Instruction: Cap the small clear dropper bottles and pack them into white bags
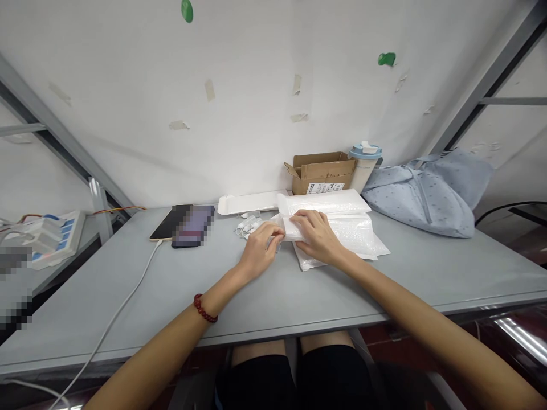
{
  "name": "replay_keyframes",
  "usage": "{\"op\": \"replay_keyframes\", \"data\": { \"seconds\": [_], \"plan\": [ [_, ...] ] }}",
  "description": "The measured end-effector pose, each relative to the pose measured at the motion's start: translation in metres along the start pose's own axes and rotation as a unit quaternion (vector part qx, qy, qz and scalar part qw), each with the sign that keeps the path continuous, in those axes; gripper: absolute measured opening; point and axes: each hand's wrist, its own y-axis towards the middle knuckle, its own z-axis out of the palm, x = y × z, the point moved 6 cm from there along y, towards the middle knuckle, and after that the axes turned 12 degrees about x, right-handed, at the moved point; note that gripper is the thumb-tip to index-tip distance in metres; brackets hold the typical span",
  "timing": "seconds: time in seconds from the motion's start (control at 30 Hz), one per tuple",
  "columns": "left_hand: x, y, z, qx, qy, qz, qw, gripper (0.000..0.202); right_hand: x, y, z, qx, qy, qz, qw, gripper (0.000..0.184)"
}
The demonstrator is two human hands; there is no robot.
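Observation:
A white padded bubble mailer [292, 229] lies on top of a loose pile of similar bubble mailers [355, 232] in the middle of the desk. At its left end, my left hand [261, 249] is closed, with thumb and fingertips pinching the edge. My right hand [317, 236] curves over the same mailer from the right and grips it against the pile. The fingers hide part of its opening, and whatever is inside cannot be made out. Just behind my left hand sits a small heap of white cables in clear bags [248, 225].
Along the wall are a flat white packet [252, 202], an open cardboard box [325, 171], a blue-lidded cup [364, 168] and a light-blue cloth bag [427, 196]. Two phones [188, 225] lie at left, one with a white charging cable [128, 296]. Further left is a power strip [60, 239].

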Motion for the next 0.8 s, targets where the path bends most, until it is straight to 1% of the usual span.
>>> {"op": "replay_keyframes", "data": {
  "seconds": [0.07,0.13,0.17,0.23,0.3,0.33,0.37,0.43,0.47,0.57,0.7,0.8],
  "plan": [
    [0.000,0.000,0.003,0.023,-0.046,-0.010,0.999,0.011,0.000,0.000,0.000,-0.001,-0.001,-0.002,1.000,0.045],
    [0.003,0.001,0.000,0.031,-0.087,-0.025,0.995,0.009,-0.001,0.000,0.000,-0.003,-0.001,-0.002,1.000,0.045],
    [0.005,0.002,-0.005,0.025,-0.101,-0.033,0.994,0.008,-0.001,0.000,0.000,-0.002,0.000,0.000,1.000,0.045],
    [0.014,0.004,-0.023,-0.006,-0.099,-0.053,0.994,0.007,-0.002,0.000,0.000,0.001,0.004,0.003,1.000,0.044],
    [0.031,0.004,-0.049,-0.049,-0.041,-0.101,0.993,0.007,-0.003,0.000,-0.001,0.004,0.007,0.005,1.000,0.044],
    [0.040,0.004,-0.061,-0.049,0.011,-0.129,0.990,0.007,-0.003,0.000,-0.002,0.004,0.009,0.006,1.000,0.044],
    [0.051,0.003,-0.071,-0.043,0.067,-0.160,0.984,0.006,-0.002,0.000,-0.002,0.004,0.010,0.006,1.000,0.044],
    [0.073,0.000,-0.083,-0.001,0.160,-0.221,0.962,0.008,-0.002,0.000,-0.003,0.004,0.011,0.006,1.000,0.044],
    [0.082,-0.002,-0.086,0.021,0.190,-0.241,0.952,0.009,-0.002,0.000,-0.003,0.003,0.011,0.006,1.000,0.044],
    [0.101,-0.006,-0.081,0.072,0.220,-0.251,0.940,0.015,-0.003,0.000,-0.003,0.004,0.012,0.008,1.000,0.045],
    [0.108,-0.007,-0.071,0.101,0.227,-0.220,0.943,0.020,-0.003,0.000,-0.003,0.007,0.016,0.010,1.000,0.048],
    [0.110,-0.006,-0.068,0.123,0.234,-0.213,0.941,0.019,-0.003,0.000,-0.004,0.003,0.015,0.005,1.000,0.045]
  ]
}}
